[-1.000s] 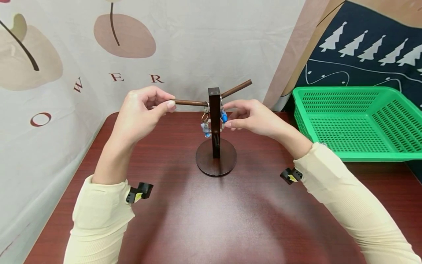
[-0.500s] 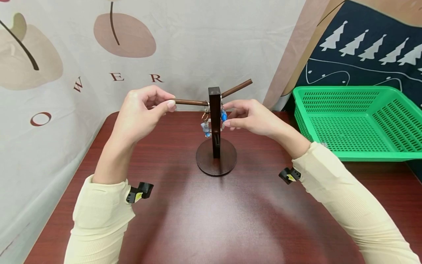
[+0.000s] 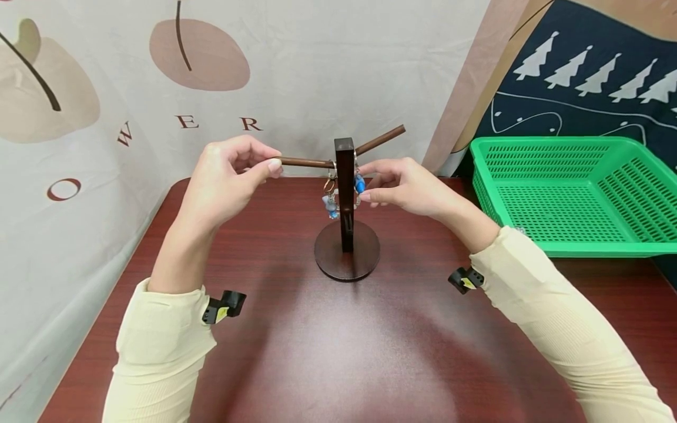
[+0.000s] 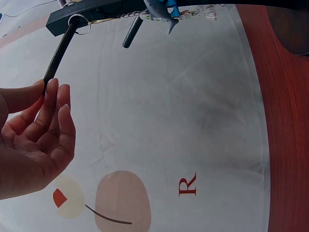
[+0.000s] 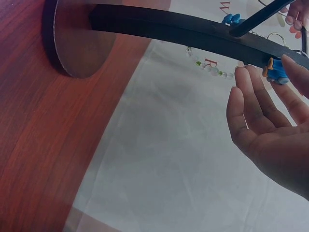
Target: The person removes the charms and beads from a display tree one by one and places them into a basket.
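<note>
My left hand (image 3: 222, 182) pinches the outer end of the dark wooden peg (image 3: 307, 163) on the left of an upright display stand (image 3: 346, 205). A metal ring (image 4: 78, 20) hangs round that peg close to the post. Below it dangle a grey dolphin charm (image 4: 159, 9) and blue pieces on a keychain (image 3: 330, 202). Right of the post, my right hand (image 3: 407, 187) has thumb and forefinger around a small blue figure charm (image 5: 276, 71), part of a hanging keychain. Its other fingers extend under the post in the right wrist view, near a beaded strand (image 5: 212, 68).
The stand's round base (image 3: 346, 267) rests on a reddish-brown table (image 3: 328, 352). A second peg (image 3: 381, 140) points back and right. At the right is a green plastic basket (image 3: 587, 249). A printed cloth (image 3: 317, 70) hangs behind the table.
Both hands keep nearly the same place. The blue charm at my right fingertips has shifted and turned slightly.
</note>
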Motion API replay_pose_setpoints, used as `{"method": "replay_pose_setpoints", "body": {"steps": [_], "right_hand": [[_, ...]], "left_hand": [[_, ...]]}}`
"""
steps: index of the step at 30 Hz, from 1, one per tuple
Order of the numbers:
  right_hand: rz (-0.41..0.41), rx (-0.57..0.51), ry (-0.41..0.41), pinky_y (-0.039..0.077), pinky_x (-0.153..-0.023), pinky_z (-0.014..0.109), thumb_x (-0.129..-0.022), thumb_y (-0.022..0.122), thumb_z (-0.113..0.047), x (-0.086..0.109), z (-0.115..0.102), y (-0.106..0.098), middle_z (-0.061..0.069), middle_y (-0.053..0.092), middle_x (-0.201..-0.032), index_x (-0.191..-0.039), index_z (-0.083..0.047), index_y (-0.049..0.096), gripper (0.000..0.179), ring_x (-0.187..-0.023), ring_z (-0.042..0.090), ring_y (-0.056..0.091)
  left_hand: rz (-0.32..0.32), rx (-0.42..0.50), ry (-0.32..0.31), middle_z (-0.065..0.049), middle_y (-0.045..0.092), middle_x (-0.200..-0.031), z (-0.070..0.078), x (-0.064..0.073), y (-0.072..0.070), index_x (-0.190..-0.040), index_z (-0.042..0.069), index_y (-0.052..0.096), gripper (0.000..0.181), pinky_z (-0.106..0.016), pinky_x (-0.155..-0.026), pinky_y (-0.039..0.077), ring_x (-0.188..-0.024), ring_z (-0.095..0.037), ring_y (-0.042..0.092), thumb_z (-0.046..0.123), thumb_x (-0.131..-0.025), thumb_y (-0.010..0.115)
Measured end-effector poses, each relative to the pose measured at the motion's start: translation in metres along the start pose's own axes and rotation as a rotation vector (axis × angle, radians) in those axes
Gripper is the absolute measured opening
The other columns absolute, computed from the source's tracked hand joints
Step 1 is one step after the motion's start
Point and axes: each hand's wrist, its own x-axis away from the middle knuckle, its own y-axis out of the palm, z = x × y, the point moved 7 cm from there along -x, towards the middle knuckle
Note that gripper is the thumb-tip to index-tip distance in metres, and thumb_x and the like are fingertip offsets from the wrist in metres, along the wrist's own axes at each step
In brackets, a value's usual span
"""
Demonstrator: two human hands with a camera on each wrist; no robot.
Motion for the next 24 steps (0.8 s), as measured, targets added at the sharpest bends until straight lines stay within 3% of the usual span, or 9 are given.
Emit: {"method": "replay_pose_setpoints", "body": {"steps": [14, 24], "right_hand": [[0.027, 0.008, 0.031, 0.050, -0.068, 0.032, -0.083, 0.067, -0.008, 0.003, 0.000, -0.006, 0.015, 0.065, -0.085, -0.119, -0.002, 0.058, 0.038, -0.074, 0.020, 0.060], [0.037, 0.031, 0.071, 0.049, -0.073, 0.034, -0.082, 0.068, -0.012, 0.006, 0.002, -0.014, 0.009, 0.066, -0.086, -0.118, -0.004, 0.059, 0.038, -0.076, 0.020, 0.061]], "left_hand": [[-0.002, 0.010, -0.003, 0.009, 0.064, -0.071, 0.001, 0.000, 0.000, -0.095, 0.001, 0.067, 0.014, -0.021, -0.052, 0.033, -0.063, -0.007, 0.054, 0.010, -0.084, 0.065], [-0.004, 0.023, -0.007, 0.009, 0.064, -0.071, 0.001, 0.000, 0.000, -0.095, 0.000, 0.066, 0.014, -0.021, -0.052, 0.033, -0.063, -0.007, 0.054, 0.009, -0.084, 0.065]]}}
